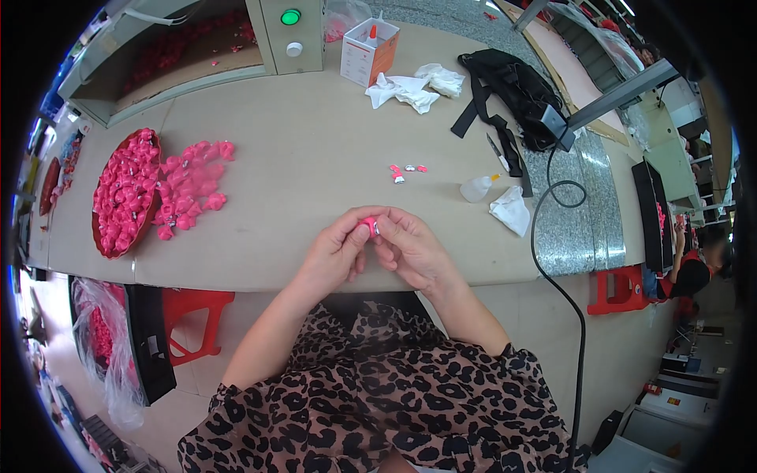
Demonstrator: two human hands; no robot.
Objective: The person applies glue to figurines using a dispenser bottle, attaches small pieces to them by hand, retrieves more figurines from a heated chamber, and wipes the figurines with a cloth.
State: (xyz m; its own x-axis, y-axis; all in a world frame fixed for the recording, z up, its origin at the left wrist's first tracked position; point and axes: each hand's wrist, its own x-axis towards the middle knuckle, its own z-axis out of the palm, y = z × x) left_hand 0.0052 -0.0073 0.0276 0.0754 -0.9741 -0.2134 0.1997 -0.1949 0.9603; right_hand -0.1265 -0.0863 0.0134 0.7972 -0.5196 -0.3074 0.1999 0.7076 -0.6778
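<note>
Both my hands meet over the near part of the table, around one small pink piece (370, 225) with a silvery part on its right side. My left hand (344, 246) pinches it from the left between thumb and fingers. From the right, my right hand (412, 248) also grips it, thumb on the silvery part. Beyond my hands lie a few small pink and silver pieces (397, 173). On the left, a red-rimmed basket (106, 251) holds several pink pieces, and more pink pieces (192, 183) are spread beside it.
A white squeeze bottle (475, 188), a folded white cloth (511, 210) and tweezers (497, 153) lie to the right. Farther back are crumpled tissues (404, 91), a box (369, 54), a black bag (512, 87) and a machine with a green button (291, 17). A cable runs down the right. Another person sits far right.
</note>
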